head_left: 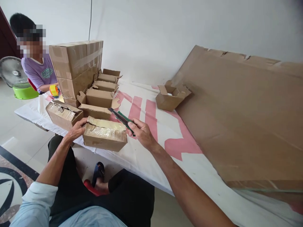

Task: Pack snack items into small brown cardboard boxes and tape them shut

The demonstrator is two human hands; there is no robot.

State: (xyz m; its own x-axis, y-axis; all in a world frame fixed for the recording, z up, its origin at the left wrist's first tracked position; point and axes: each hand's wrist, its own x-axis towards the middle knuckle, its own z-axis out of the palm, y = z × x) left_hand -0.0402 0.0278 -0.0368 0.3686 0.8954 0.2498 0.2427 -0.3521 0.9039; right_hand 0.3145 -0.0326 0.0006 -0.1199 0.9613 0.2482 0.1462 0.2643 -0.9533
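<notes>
We've got the near box (105,142) at the table (146,164) edge, its top seam apparently slit, flaps unfolded. Open boxes (99,98) sit behind it; stacked boxes (79,60) look taped shut. Our L hand (75,130) grips the near box's L end, fingers bent w/ a small gap. Our R hand (143,134) is closed round the cutter (123,118), by the R end; can't tell if fingertips touch cardboard.

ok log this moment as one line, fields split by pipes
left hand: on taped box | right hand: holds box cutter | open boxes: beyond taped box
</notes>
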